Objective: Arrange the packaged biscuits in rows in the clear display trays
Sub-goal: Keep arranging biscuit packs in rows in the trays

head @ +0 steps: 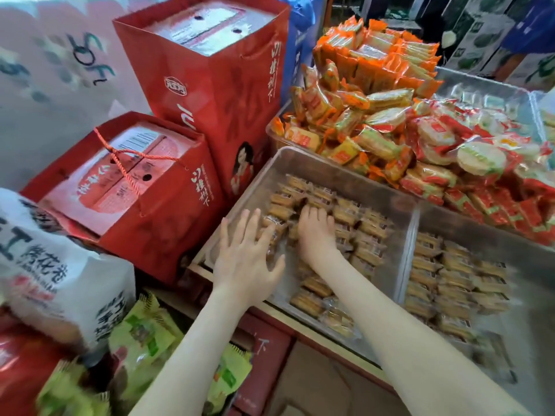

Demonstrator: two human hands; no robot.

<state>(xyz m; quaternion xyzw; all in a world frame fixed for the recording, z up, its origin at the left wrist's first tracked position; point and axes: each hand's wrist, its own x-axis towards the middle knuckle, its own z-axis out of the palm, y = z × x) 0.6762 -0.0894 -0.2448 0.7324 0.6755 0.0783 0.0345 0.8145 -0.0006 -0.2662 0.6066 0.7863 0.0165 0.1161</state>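
The left tray [345,171] sits at the counter's near corner, wall to wall with the right tray [480,223]. The right one holds biscuits in tidy rows [450,274]. Mine is only half ordered.

In it, the biscuit packets [369,232] on the right side run in lines from the far wall toward me, each with its long side across the line. The loose, crooked ones lie between my two grips and just ahead of them. A bare strip of tray floor shows along the left wall.

I judge the next move to be squaring those loose packets into a line on that strip, and my left grip [246,259] is nearer to it.

It is wide open, its fingers [252,223] spread and flat, touching the leftmost packets. My right grip [315,232] lies on the middle packets with its fingertips [309,211] bent down. I cannot tell whether they have hold of one.
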